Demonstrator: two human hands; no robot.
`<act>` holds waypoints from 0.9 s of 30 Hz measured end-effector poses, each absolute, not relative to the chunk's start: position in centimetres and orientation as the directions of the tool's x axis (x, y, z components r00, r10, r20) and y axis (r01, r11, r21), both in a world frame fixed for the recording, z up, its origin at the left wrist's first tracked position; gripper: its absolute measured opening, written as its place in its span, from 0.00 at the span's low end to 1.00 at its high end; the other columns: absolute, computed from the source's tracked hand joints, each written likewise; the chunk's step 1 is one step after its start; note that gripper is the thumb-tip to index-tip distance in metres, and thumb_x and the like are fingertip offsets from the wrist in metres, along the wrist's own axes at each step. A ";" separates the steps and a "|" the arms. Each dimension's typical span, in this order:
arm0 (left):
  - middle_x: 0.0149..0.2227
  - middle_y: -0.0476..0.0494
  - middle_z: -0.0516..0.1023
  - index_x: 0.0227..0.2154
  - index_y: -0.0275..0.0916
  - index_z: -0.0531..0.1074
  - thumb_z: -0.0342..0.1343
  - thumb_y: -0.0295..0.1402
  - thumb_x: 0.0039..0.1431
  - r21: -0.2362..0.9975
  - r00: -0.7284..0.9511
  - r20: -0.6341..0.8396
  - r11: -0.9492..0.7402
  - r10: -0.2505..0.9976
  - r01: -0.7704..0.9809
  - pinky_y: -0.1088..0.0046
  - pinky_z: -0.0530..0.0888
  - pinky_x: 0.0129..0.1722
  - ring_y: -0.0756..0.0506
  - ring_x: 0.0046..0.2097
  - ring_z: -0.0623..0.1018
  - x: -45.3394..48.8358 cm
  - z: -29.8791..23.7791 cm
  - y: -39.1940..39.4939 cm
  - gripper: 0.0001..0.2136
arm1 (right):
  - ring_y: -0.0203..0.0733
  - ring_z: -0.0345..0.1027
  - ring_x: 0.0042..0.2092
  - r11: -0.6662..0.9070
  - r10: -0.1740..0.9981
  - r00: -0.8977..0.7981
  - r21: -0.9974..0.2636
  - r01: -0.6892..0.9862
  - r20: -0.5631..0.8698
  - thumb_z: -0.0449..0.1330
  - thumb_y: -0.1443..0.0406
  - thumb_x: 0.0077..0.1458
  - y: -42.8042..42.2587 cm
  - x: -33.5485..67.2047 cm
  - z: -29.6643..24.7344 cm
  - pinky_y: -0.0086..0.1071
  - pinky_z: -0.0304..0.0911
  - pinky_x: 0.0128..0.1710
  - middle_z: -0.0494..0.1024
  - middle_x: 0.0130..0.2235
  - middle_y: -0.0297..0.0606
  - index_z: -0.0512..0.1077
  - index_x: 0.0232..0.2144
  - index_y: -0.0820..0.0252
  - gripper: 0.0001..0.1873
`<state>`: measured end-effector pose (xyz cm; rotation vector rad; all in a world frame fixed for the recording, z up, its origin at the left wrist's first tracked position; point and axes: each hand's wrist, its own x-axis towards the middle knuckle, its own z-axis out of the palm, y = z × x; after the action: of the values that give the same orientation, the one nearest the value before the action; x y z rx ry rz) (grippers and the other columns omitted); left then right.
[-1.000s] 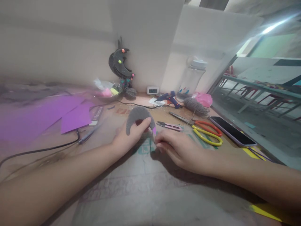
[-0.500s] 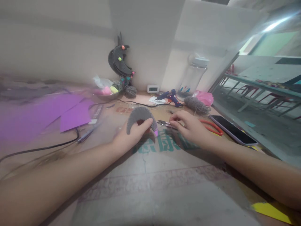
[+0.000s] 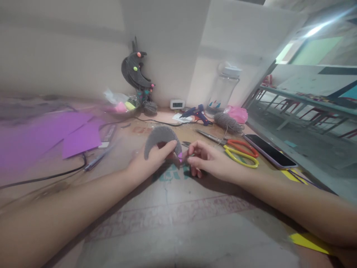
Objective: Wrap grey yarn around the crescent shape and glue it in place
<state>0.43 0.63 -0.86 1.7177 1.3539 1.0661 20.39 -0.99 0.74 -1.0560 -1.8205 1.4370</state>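
Note:
My left hand (image 3: 152, 158) grips a grey crescent shape (image 3: 159, 134) with a fuzzy, yarn-like surface, its thumb lying along the inner curve. A small purple patch (image 3: 180, 156) shows at the crescent's lower right tip. Close to that tip is my right hand (image 3: 205, 158), thumb and fingers curled together; whatever they pinch, if anything, is too small to make out. Just behind the right fingertips, pointed metal tips (image 3: 186, 143) show on the table, the rest hidden by the hand. Beyond the right hand lie large scissors (image 3: 242, 150) with one orange and one yellow handle.
At the back are a dark crescent with pins (image 3: 136, 70), a small clock (image 3: 177, 104), a blue glue gun (image 3: 197, 113), a bottle (image 3: 223, 89) and grey yarn (image 3: 228, 123). A phone (image 3: 270, 150) lies right, purple sheets (image 3: 80, 136) and a pen (image 3: 97, 159) left.
My right hand has moved left and down, away from the metal tips and nearer the crescent's purple tip. More of the large scissors shows. The view has shifted slightly.

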 end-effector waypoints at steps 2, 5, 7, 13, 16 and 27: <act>0.21 0.47 0.76 0.19 0.42 0.73 0.52 0.47 0.54 0.896 0.115 0.181 -0.212 0.977 0.389 0.68 0.70 0.30 0.42 0.28 0.75 0.5 -0.9 0.7 0.16 | 0.33 0.66 0.26 0.172 0.857 -0.515 -0.936 0.308 -0.011 0.61 0.59 0.55 -0.9 20.5 0.7 0.27 0.62 0.24 0.73 0.28 0.30 0.61 0.35 0.56 0.13; 0.20 0.47 0.76 0.18 0.42 0.73 0.52 0.47 0.54 0.886 0.138 0.189 -0.230 0.972 0.403 0.68 0.70 0.28 0.43 0.27 0.74 0.5 -0.9 0.8 0.17 | 0.35 0.67 0.30 0.404 0.869 -0.478 -0.741 0.536 0.129 0.60 0.63 0.56 -1.0 20.9 1.1 0.29 0.62 0.30 0.74 0.29 0.32 0.69 0.36 0.58 0.06; 0.21 0.47 0.76 0.18 0.42 0.74 0.51 0.46 0.54 0.858 0.164 0.206 -0.259 0.965 0.444 0.68 0.70 0.28 0.43 0.26 0.74 0.4 -0.9 0.7 0.17 | 0.36 0.68 0.33 0.531 0.838 -0.492 -0.559 0.636 0.236 0.59 0.65 0.57 -1.0 21.1 1.4 0.30 0.62 0.35 0.76 0.32 0.34 0.73 0.36 0.58 0.04; 0.20 0.47 0.75 0.18 0.42 0.74 0.50 0.46 0.55 0.799 0.199 0.209 -0.284 0.958 0.531 0.69 0.69 0.27 0.44 0.26 0.75 0.3 -0.6 0.6 0.18 | 0.35 0.68 0.31 0.532 0.845 -0.448 -0.553 0.642 0.294 0.56 0.64 0.60 -0.9 20.9 1.4 0.28 0.60 0.32 0.77 0.30 0.33 0.75 0.32 0.58 0.08; 0.20 0.48 0.75 0.18 0.42 0.73 0.50 0.45 0.56 0.817 0.229 0.205 -0.295 0.952 0.495 0.70 0.69 0.27 0.44 0.26 0.74 0.5 -0.4 0.5 0.17 | 0.35 0.67 0.31 0.496 0.865 -0.421 -0.591 0.636 0.273 0.56 0.64 0.59 -0.8 20.8 1.2 0.27 0.60 0.31 0.77 0.29 0.33 0.74 0.31 0.58 0.08; 0.21 0.49 0.74 0.19 0.41 0.71 0.51 0.45 0.59 0.849 0.329 0.225 -0.350 0.917 0.395 0.70 0.67 0.27 0.46 0.26 0.74 0.6 -0.7 0.7 0.17 | 0.34 0.65 0.28 0.452 0.884 -0.404 -0.649 0.612 0.235 0.56 0.63 0.58 -0.7 20.8 0.8 0.26 0.58 0.28 0.75 0.27 0.32 0.73 0.30 0.59 0.08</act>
<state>0.63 0.74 -0.69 1.8984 1.1541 0.9532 20.80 -0.65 0.83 -1.2456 -2.1477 0.6387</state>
